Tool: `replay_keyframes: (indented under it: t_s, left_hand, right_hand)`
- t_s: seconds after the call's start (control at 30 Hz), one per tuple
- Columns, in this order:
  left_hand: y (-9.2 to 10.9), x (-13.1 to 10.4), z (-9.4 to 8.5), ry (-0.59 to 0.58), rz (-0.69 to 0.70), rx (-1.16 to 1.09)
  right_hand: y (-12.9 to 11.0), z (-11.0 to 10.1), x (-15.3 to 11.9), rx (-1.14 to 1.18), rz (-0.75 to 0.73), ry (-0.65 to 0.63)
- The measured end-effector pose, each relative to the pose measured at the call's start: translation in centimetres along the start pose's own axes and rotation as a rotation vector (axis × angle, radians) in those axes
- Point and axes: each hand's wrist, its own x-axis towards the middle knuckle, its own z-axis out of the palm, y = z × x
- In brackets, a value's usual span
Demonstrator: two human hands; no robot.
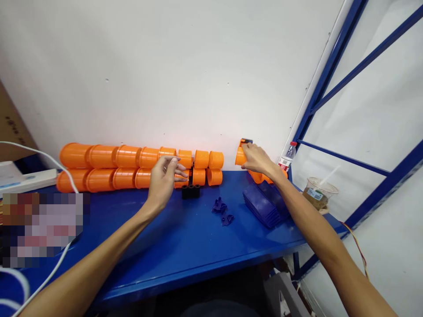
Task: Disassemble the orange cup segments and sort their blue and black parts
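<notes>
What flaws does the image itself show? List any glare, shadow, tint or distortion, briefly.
Head view: faint sheen on the blue table, a soft shadow on it beside the left forearm, and darkness below its front edge; head view: orange tint on the white wall just above the orange cups; head view: slanting blue frame, probably wide-angle stretch; head view: mosaic patch at left hiding detail.

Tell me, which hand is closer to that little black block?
The left hand is closer, just to the left of the black block in the picture. The right hand is well off to its right, holding an orange cup.
</notes>
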Motion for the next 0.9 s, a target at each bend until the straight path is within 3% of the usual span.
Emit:
replay_keyframes:
  t_s: [0.1,0.17,0.33,0.47,0.57,0.63,0.7,0.9]
  left_hand:
    - [0.0,-0.1,0.1,-0.051,-0.062,-0.019]
    - [0.0,-0.2,0.3,-0.082,-0.113,-0.055]
    - [0.4,-0.3,0.3,-0.127,-0.150,-0.177]
    - [0.8,-0.2,0.2,-0.105,-0.152,-0.126]
    - [0.7,-0.5,0.4,-0.170,-0.177,-0.140]
    - [0.5,-0.9,0.7,-0.236,-0.200,-0.133]
    - [0.2,-1.5,1.1,-0.282,-0.214,-0.114]
    - [-0.4,-2.4,1.4,-0.300,-0.170,0.062]
  right_hand:
    - [-2.8,-2.1,-2.8,0.004,-0.121,0.250]
    - [-5.8,-2.6,-4.6,0.071,-0.271,0.320]
    - [-13.5,-2.0,-7.2,0.214,-0.590,0.320]
    - [-14.8,-0.9,-6.7,0.506,-0.718,0.284]
    - [-13.5,0.2,-5.3,0.751,-0.539,0.333]
    - [-12.7,1.1,-4.5,0.728,-0.303,0.362]
    - [-12.4,2.1,-4.1,0.582,-0.173,0.327]
    - [-13.3,3.2,-4.3,0.259,-0.223,0.241]
